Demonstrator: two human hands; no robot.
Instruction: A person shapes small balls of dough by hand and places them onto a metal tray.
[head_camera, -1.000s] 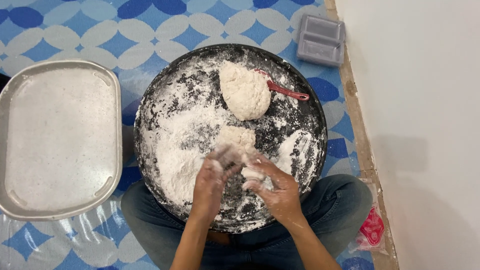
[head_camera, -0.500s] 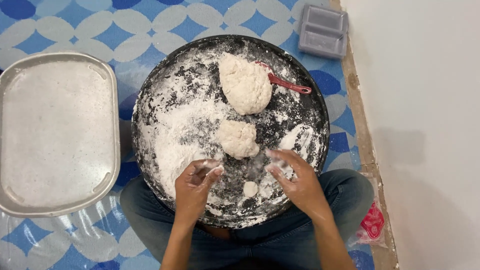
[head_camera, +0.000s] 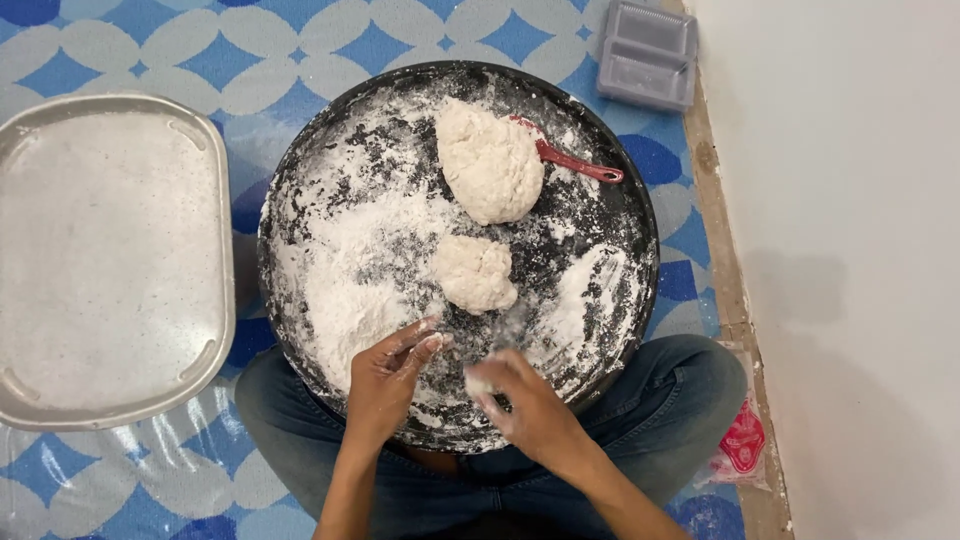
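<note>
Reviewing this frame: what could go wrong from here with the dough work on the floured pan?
1. The right hand pinches a small dough piece near the round black pan's near rim, above the person's lap; it might drop onto the jeans.
2. The left hand rests in loose flour; brisk movement may scatter it onto the patterned mat.
3. The red utensil lies partly under the large dough lump and could stick.

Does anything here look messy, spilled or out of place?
Mostly no. Flour is scattered thickly over the round dark pan, but it stays inside the rim. One oddity: the red utensil lies partly buried under the large dough lump. Both hands, left hand and right hand, are floury.
</note>
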